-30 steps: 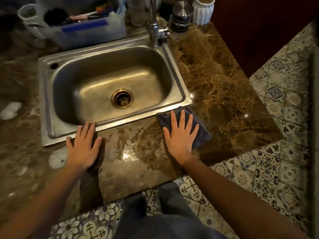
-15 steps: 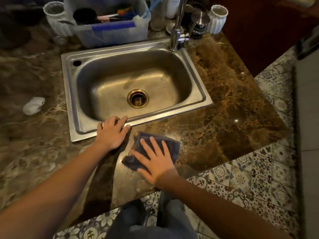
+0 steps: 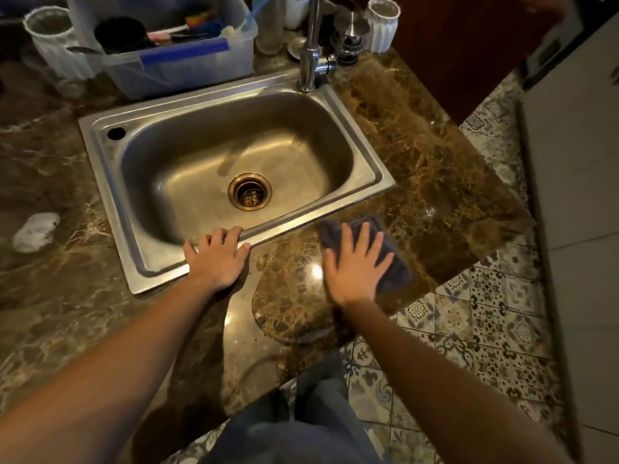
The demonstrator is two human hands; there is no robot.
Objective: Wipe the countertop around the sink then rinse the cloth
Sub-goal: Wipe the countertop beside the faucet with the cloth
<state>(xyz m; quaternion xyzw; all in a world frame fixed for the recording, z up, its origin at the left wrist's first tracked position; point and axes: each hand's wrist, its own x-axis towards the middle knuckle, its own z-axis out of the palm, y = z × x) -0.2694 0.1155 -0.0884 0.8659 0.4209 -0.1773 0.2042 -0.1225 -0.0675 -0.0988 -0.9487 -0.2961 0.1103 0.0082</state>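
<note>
A steel sink (image 3: 100, 169) is set in a brown marble countertop (image 3: 428, 155), with a chrome tap (image 3: 310, 58) at its back right corner. A dark blue cloth (image 3: 390, 259) lies flat on the counter in front of the sink's right corner. My right hand (image 3: 355, 266) presses down on the cloth with fingers spread, covering its left part. My left hand (image 3: 219, 259) rests flat on the sink's front rim, fingers over the edge, holding nothing.
A clear plastic tub (image 3: 174, 61) with brushes stands behind the sink. White ribbed cups (image 3: 382, 25) and jars crowd the back by the tap. White foam patches (image 3: 33, 231) sit on the counter at left. The counter ends at right over patterned floor tiles (image 3: 485, 329).
My right hand has slid the cloth to the right along the counter's front, away from my left hand. My left hand stays on the sink's front rim.
</note>
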